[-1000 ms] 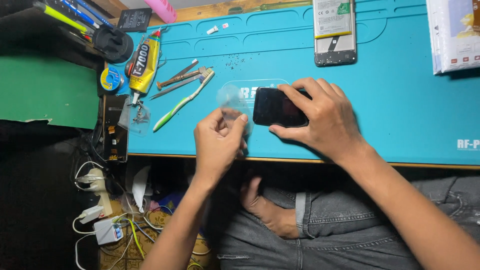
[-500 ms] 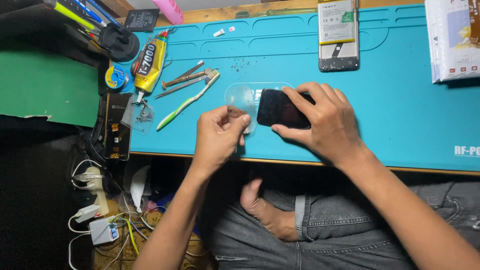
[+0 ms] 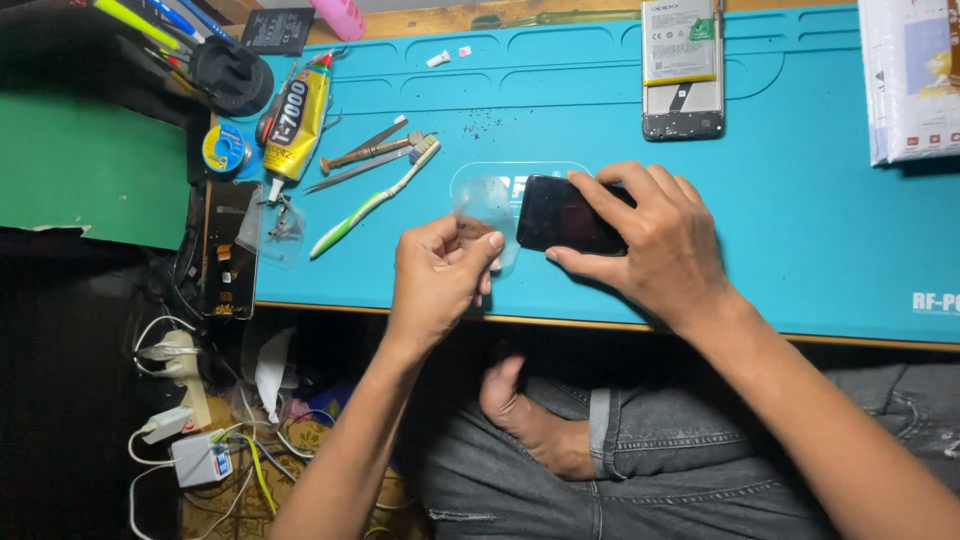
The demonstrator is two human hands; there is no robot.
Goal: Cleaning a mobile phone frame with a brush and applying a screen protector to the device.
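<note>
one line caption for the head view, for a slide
Right hand steadies a black phone on a blue mat while the left hand pinches a clear film.

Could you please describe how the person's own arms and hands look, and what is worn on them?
Both forearms are bare, with no sleeves in view. The left hand and the right hand wear no gloves, and I can see no rings, watch or wristband. The fingernails look short. No markings show on either arm.
</note>
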